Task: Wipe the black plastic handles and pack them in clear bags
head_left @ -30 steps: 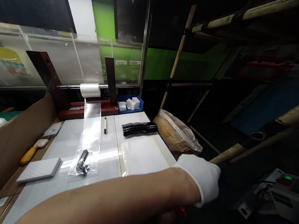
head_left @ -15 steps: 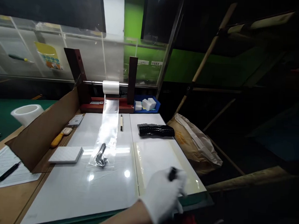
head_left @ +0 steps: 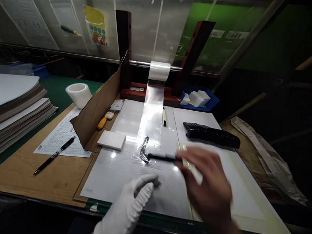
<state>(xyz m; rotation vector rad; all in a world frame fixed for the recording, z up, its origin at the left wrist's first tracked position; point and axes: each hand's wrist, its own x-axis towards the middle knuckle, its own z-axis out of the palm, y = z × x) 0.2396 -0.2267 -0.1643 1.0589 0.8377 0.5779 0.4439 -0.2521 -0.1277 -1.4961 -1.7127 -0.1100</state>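
Observation:
My left hand (head_left: pixel 131 202), in a white glove, is low over the white board (head_left: pixel 104 182), thumb and forefinger stretched out with a gap between them. Its fingertips look dark and smudged. My right hand (head_left: pixel 207 183) is bare and blurred, closed around a slim black stick-like tool (head_left: pixel 161 157). The tool points left, its tip at a shiny, bent, hook-shaped piece (head_left: pixel 144 151). That piece lies at the end of a clear plastic film strip (head_left: pixel 152 113), which runs down from a roll (head_left: pixel 159 71) on a metal rod.
A white foam block (head_left: pixel 111 140), a yellow-handled tool (head_left: pixel 102 122) and a cutter (head_left: pixel 164 116) lie around the film. Stacked black strips (head_left: pixel 212 135) sit right, a blue tray (head_left: pixel 210 102) behind. An upright cardboard piece (head_left: pixel 102 106) divides off a pen (head_left: pixel 54 155) and paper stacks (head_left: pixel 13 114).
The view has swung left and closer. My gloved left hand has moved back from the right side of the board. My right hand has come into view with the black tool at the shiny piece.

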